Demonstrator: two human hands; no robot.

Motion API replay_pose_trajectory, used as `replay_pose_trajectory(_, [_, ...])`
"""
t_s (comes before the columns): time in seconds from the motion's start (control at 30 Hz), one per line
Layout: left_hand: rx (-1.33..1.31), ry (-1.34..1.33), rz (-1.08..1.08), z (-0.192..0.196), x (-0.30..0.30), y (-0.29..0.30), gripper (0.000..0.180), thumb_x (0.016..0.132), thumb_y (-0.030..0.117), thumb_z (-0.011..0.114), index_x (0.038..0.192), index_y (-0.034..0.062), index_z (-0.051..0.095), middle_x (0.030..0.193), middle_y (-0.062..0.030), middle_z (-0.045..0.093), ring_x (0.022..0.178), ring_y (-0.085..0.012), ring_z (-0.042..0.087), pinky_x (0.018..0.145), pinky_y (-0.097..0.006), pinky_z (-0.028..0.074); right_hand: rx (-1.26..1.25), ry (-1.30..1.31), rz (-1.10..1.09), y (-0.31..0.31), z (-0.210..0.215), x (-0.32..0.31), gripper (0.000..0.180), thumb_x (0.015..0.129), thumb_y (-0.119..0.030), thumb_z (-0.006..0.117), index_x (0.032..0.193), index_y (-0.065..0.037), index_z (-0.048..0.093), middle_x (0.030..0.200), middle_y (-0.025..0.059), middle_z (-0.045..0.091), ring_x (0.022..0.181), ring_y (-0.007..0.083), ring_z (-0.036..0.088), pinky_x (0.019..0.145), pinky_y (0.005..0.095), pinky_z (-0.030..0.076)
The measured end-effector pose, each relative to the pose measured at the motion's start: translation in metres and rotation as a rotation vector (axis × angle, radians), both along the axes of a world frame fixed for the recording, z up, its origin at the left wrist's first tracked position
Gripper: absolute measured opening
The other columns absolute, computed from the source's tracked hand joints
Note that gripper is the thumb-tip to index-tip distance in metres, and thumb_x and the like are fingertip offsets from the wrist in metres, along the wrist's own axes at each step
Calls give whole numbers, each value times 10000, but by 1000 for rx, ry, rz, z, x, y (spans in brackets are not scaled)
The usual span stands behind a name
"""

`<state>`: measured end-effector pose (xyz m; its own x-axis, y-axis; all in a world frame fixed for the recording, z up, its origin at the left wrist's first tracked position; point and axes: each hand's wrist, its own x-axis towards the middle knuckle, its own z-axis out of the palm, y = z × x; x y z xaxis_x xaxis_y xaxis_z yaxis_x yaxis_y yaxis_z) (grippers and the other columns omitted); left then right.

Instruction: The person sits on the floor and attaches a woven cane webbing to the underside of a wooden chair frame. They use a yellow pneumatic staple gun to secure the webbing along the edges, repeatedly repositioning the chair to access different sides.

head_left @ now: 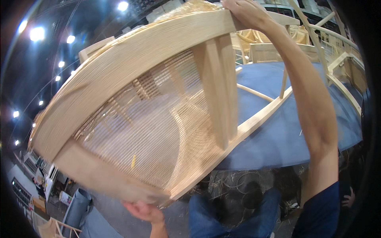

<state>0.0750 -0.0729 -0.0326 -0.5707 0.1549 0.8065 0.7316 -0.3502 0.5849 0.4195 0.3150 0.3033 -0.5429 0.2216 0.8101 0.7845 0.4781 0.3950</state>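
Observation:
A large pale wooden furniture frame (131, 47) is held up tilted in front of me, smeared a little by motion. Woven cane mesh (147, 139) fills part of it, and a wide upright slat (216, 87) crosses between its rails. My right hand (250, 15) reaches up to the top rail, fingers curled over it. Down at the lower left corner, my left hand (145, 210) grips the end of the frame from below, its fingertips partly hidden. Along the upper edge lies a shiny golden bundle (188, 8), either loose cane or wrapping; I cannot tell which.
Behind the frame spreads a blue-covered work table (270, 146). More wooden frame parts (337, 67) stand at the right. Scraps litter the floor (238, 182) by my legs. A rolled grey-blue sheet (77, 206) and a bucket (64, 197) are at lower left. Another person's hand (349, 197) shows at far right.

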Motion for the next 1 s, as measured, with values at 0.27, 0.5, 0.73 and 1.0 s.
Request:
replay_pose_trajectory(0.27, [410,-607,-86,47,-6,51,769,1020,617,246,1519,41,349,1500,-158,424,1396,-327,393,1172,-496,312,327,224,49,-77,-42,40,290,948,-202,471,901,-9,682,759,218,682,683,371,684,624,464,533])
replay_pose_trajectory(0.5, [139,-349,-316,-21,-229,197,539,1047,430,405,1360,5,516,1334,-127,572,1227,-313,535,1096,-467,422,128,550,138,-105,-96,-24,387,914,-308,520,642,-49,612,623,149,616,545,304,615,557,437,490])
replay_pose_trajectory(0.73, [159,-442,-1305,28,-208,198,528,1045,524,354,1215,89,600,1219,-73,642,1193,-230,543,1054,-414,401,118,504,-13,-90,-95,-31,378,962,-355,488,852,-39,665,853,171,668,848,355,649,785,447,489])
replay_pose_trajectory(1.0, [501,-596,-759,126,-95,99,643,1030,544,319,1386,56,540,1380,-121,589,1261,-269,548,1076,-445,402,146,450,82,-146,-142,-12,221,915,-243,566,853,-45,643,807,116,609,753,345,590,695,402,438])
